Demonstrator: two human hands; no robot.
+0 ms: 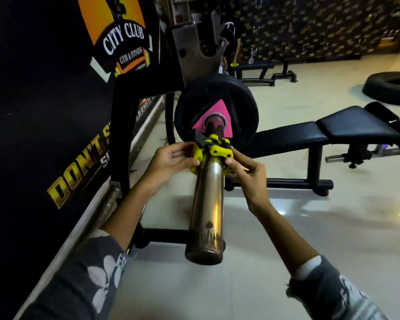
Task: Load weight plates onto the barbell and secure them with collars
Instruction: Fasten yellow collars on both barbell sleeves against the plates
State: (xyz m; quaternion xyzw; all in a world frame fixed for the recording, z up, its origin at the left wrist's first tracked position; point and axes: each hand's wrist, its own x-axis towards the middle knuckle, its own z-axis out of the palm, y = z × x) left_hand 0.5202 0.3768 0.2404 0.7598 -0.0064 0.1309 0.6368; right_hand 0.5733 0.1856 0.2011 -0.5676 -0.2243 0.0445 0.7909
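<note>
A black weight plate [216, 112] with a pink triangular centre sits far along the barbell sleeve [209, 204], which runs from the plate toward the near edge of the view and ends in a bare steel cap. A yellow and black collar [214, 148] is wrapped around the sleeve just on the near side of the plate, with a short stretch of bare sleeve visible between the two. The left hand [171, 160] grips the collar's left side with fingers curled around it; the right hand [246, 168] pinches the collar's right side between thumb and fingertips. Both wear patterned grey sleeves. To the left, the black rack upright [123, 135] and a dark wall banner [67, 112] stand close to the bar, leaving little room on that side. To the right, a black bench [333, 130] lies near the plate, and beyond it pale open floor [286, 227] stretches out, with a tyre [390, 88] far right. The banner reads "CITY CLUB GYM & FITNESS"; lower gold lettering begins "DON'T", the rest hidden by the upright.
</note>
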